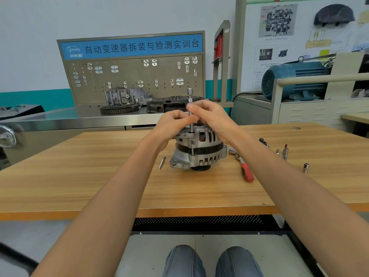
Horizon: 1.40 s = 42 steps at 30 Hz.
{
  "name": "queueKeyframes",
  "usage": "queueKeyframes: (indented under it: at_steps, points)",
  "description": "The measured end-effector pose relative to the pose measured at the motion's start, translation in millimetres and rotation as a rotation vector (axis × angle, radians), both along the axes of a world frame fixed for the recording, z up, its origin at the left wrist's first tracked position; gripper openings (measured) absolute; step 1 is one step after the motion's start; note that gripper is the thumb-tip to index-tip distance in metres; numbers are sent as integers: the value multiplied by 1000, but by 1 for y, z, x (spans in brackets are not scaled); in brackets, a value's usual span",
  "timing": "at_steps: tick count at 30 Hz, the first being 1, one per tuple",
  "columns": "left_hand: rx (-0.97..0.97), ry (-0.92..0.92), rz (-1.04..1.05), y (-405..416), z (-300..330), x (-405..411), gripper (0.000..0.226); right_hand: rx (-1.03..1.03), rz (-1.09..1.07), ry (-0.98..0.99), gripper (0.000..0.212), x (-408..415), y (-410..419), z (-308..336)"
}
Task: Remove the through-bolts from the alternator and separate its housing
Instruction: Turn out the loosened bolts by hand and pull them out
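A silver alternator (199, 150) stands pulley-down on the wooden table (99, 176). A slim metal extension bar with a socket (190, 96) stands upright on a bolt at the top left rim of the housing. My left hand (175, 122) pinches the bar's lower shaft from the left. My right hand (209, 114) pinches the same shaft from the right, just above the alternator. One loose through-bolt (162, 162) lies on the table left of the alternator.
A red-handled ratchet (244, 166) lies right of the alternator. Small sockets (306, 168) and adapters (285, 151) stand further right. Behind the table is a steel bench with gearbox parts (127, 96) and a pegboard (135, 76). A blue motor (295, 80) sits at the right.
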<state>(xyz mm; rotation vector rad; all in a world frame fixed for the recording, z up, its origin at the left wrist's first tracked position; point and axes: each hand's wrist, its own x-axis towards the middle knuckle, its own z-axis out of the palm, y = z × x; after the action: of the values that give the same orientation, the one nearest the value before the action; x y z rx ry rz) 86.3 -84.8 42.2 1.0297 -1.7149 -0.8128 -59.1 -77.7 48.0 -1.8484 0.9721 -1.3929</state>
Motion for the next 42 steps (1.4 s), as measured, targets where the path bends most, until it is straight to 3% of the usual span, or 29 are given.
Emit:
queueKeyframes:
  at_steps: [2,5,8,13,18,24,28,35,42]
  points:
    - [-4,-11,-4,-1,0,1,23,6,-11,-1,8,-1,-1,0]
    - [21,8,-70,1,-1,6,13,15,26,11,12,-6,-2,1]
    - [26,19,-131,1,-1,10,25,31,57,51,21,-8,2,3]
    - [30,38,-51,0,1,6,16,51,65,93,28,-6,6,5]
    - [22,1,-45,0,1,5,13,58,24,99,10,-5,4,7]
    - [33,67,-152,-2,-3,13,18,54,73,134,21,-8,5,6]
    - [16,74,-49,-3,-4,7,16,81,85,143,25,-6,5,7]
    - [-66,18,-77,-3,-10,8,9,16,-11,154,15,0,4,3]
    - [-68,-178,-93,-4,-8,14,8,-13,-23,125,16,3,5,2]
